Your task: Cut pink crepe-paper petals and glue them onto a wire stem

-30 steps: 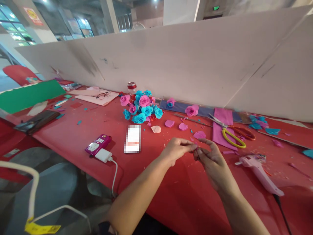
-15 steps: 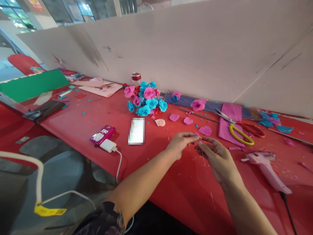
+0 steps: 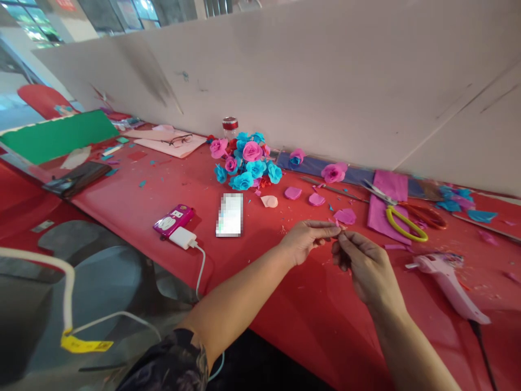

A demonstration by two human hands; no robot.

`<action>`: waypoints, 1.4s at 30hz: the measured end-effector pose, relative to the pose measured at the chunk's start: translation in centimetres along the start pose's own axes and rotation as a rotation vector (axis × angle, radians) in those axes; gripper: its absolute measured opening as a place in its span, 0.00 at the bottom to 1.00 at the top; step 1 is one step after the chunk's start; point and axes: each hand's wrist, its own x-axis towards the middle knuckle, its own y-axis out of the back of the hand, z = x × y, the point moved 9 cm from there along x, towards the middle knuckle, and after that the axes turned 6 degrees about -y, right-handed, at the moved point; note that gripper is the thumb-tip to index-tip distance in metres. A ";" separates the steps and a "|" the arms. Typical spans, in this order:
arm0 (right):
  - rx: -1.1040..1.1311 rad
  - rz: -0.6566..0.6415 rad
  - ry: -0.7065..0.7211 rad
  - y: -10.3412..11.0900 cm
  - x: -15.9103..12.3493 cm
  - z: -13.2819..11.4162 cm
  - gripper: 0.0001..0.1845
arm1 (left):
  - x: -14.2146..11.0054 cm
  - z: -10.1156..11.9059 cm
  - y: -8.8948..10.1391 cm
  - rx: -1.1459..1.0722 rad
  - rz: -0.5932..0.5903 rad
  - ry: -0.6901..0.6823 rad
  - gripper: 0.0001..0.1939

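My left hand [image 3: 305,240] and my right hand [image 3: 368,263] meet fingertip to fingertip above the red table. Between the thumb and forefinger of my left hand is a small pink paper piece [image 3: 336,222], mostly covered by the fingers. My right hand is closed in a pinch right beside it; whatever its fingertips hold is hidden. Just beyond the hands lies a crinkled pink paper petal [image 3: 345,216]. Two more pink petals, one of them this petal [image 3: 293,193], and a pale peach petal [image 3: 269,201] are further left.
A bunch of blue, pink and red paper flowers [image 3: 254,163] stands behind the phone [image 3: 230,215]. To the right lie scissors [image 3: 407,222] on pink paper [image 3: 391,187] and a pink glue gun [image 3: 448,282] with its cord. A purple power bank [image 3: 175,220] with a white cable is left.
Both hands keep their pinch at nearly the same place, with the fingertips slightly shifted. A thin strand that hung below my right hand no longer shows. The whole view has shifted slightly.
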 end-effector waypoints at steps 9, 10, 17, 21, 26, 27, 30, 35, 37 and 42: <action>-0.063 0.037 0.029 0.1 0.0 -0.2 0.16 | 0.3 0.1 0.7 -0.029 0.047 -0.025 0.14; -0.073 0.047 0.041 0.1 -0.1 -0.4 0.16 | 0.3 0.1 0.8 -0.036 0.060 -0.034 0.14; -0.057 0.020 0.058 -0.2 -0.5 -0.9 0.11 | 0.2 -0.1 0.4 -0.020 0.008 -0.011 0.14; 0.022 -0.022 -0.012 -0.4 -0.5 -0.2 0.13 | 0.0 0.0 -0.1 -0.005 -0.044 0.008 0.15; -0.068 -0.018 -0.027 -0.4 -0.4 0.1 0.17 | 0.1 0.3 0.6 -0.039 0.038 -0.008 0.13; -0.111 -0.003 -0.010 -0.3 -0.4 0.1 0.18 | 0.2 0.3 0.9 -0.053 0.067 -0.003 0.13; -0.275 0.052 0.079 -0.1 -0.4 -0.4 0.15 | 0.3 0.0 1.5 -0.079 0.136 0.006 0.14; -0.395 0.091 0.122 0.0 -0.4 -0.8 0.12 | 0.3 -0.4 1.5 -0.094 0.120 0.037 0.14; -0.332 0.054 0.089 -0.1 -0.4 -0.6 0.11 | 0.2 -0.5 0.9 -0.103 0.053 0.061 0.15; -0.205 -0.039 0.032 -0.9 -0.6 -0.3 0.12 | 0.0 -0.5 0.6 -0.093 0.019 0.106 0.16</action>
